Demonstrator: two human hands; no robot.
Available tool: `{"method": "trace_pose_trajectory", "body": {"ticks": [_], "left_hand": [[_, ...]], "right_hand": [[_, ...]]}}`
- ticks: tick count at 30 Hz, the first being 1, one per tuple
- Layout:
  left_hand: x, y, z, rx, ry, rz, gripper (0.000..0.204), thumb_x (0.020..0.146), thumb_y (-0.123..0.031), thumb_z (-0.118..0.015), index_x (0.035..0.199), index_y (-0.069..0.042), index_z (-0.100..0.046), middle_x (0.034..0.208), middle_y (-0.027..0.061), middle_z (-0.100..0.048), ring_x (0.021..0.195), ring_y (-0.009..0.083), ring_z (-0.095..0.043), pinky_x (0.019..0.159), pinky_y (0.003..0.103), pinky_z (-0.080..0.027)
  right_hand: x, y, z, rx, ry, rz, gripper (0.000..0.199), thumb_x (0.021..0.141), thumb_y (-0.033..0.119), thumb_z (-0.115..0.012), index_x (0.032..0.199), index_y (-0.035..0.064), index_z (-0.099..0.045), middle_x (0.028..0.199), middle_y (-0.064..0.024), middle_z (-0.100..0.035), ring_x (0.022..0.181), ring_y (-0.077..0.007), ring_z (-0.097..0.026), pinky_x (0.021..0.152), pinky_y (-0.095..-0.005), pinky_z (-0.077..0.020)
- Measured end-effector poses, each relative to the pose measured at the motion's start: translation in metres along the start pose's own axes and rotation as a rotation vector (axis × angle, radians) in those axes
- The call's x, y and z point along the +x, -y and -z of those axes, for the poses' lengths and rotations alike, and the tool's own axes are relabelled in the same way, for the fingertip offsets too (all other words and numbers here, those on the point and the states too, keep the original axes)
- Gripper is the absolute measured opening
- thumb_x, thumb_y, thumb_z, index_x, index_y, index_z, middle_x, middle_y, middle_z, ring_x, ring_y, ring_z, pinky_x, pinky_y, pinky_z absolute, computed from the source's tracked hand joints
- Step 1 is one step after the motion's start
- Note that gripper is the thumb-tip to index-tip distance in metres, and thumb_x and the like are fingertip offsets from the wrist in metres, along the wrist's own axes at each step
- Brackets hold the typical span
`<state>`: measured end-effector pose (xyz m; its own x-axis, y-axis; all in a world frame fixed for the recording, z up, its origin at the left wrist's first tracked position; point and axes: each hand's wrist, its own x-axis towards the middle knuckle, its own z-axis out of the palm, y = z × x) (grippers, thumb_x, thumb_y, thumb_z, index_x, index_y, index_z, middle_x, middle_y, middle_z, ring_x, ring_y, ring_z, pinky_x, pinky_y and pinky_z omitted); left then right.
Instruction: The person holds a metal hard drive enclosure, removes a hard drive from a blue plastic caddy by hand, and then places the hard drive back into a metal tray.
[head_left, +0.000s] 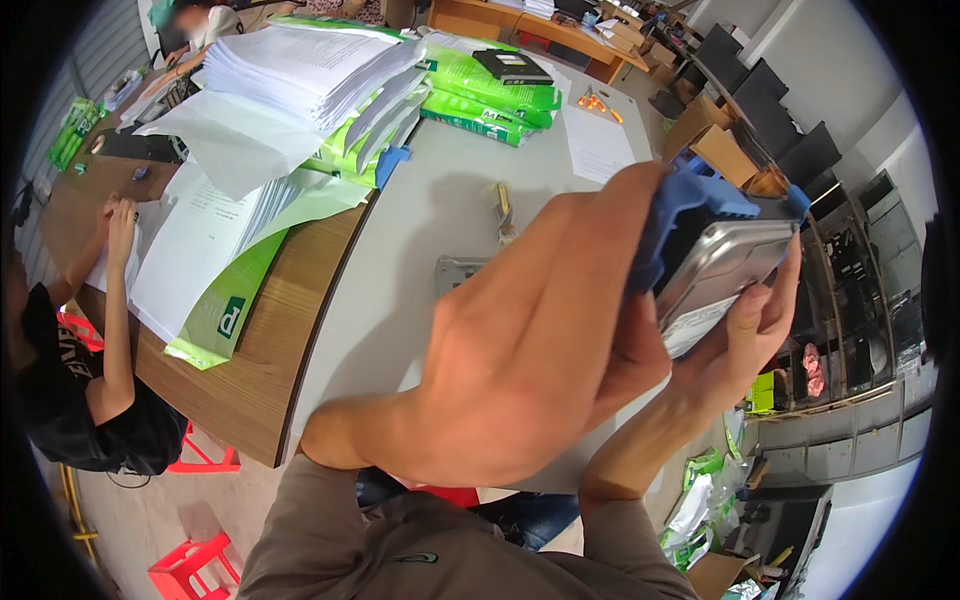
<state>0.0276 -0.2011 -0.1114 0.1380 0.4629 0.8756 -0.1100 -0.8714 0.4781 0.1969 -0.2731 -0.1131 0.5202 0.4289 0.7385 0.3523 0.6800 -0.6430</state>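
Note:
Raised above the grey table (375,280), a silver hard drive (722,262) sits in a blue plastic drive bracket (690,205). My left hand (530,350) grips the bracket's left side, its fingers curled and partly hidden behind the bracket. With thumb and fingers, my right hand (740,345) holds the drive from its lower right. Beyond my left hand, a small yellowish tool-like object (502,208) lies on the tabletop. A grey metal piece (458,272) shows partly from behind my left wrist and knuckles.
Paper stacks (310,75) and green paper packs (480,90) stand at the far left; a black drive-like box (512,67) lies on top. Small orange pieces (598,104) rest on the table. A co-worker's arm (118,300) is at left, a red stool (195,568) below, shelves (850,300) at right.

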Motion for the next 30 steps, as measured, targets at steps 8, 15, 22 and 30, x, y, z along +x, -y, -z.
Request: {"method": "trace_pose_trajectory", "body": {"ticks": [8,15,22,30], "left_hand": [[0.0,0.006,-0.007,-0.044,-0.111,-0.001,0.052,0.066,0.007,-0.06,0.118,0.012,-0.054,0.08,0.0134,-0.054,0.058,0.023,-0.054,0.052,0.033,-0.049],[0.002,0.003,-0.005,-0.045,-0.146,-0.077,0.04,0.074,0.004,-0.063,0.113,0.013,-0.056,0.079,0.0127,-0.053,0.056,0.0211,-0.05,0.046,0.028,-0.045],[0.001,0.008,-0.007,-0.07,-0.141,-0.066,0.043,0.075,-0.002,-0.065,0.115,0.011,-0.055,0.086,0.0131,-0.054,0.064,0.0214,-0.052,0.054,0.029,-0.046],[0.002,0.009,-0.009,-0.08,-0.133,-0.075,0.047,0.077,-0.008,-0.068,0.118,0.01,-0.054,0.094,0.0134,-0.055,0.074,0.0217,-0.054,0.063,0.031,-0.046]], "right_hand": [[-0.007,-0.002,-0.009,0.03,-0.037,-0.082,0.087,0.081,0.032,-0.079,0.142,-0.0096,-0.033,0.12,-0.0191,-0.06,0.104,-0.0248,-0.064,0.093,-0.0347,-0.0497],[0.002,-0.009,0.008,0.026,0.043,-0.114,0.081,0.085,0.034,-0.073,0.141,-0.0098,-0.034,0.124,-0.0188,-0.058,0.11,-0.0249,-0.061,0.096,-0.0344,-0.0475],[0.001,-0.015,0.01,0.175,0.155,-0.138,0.073,0.09,0.03,-0.068,0.14,-0.0108,-0.035,0.124,-0.0196,-0.058,0.109,-0.0241,-0.061,0.096,-0.033,-0.0471],[-0.011,-0.012,-0.001,0.196,0.058,-0.269,0.065,0.091,0.027,-0.067,0.137,-0.0079,-0.039,0.123,-0.0179,-0.058,0.107,-0.0227,-0.062,0.094,-0.0326,-0.048]]}}
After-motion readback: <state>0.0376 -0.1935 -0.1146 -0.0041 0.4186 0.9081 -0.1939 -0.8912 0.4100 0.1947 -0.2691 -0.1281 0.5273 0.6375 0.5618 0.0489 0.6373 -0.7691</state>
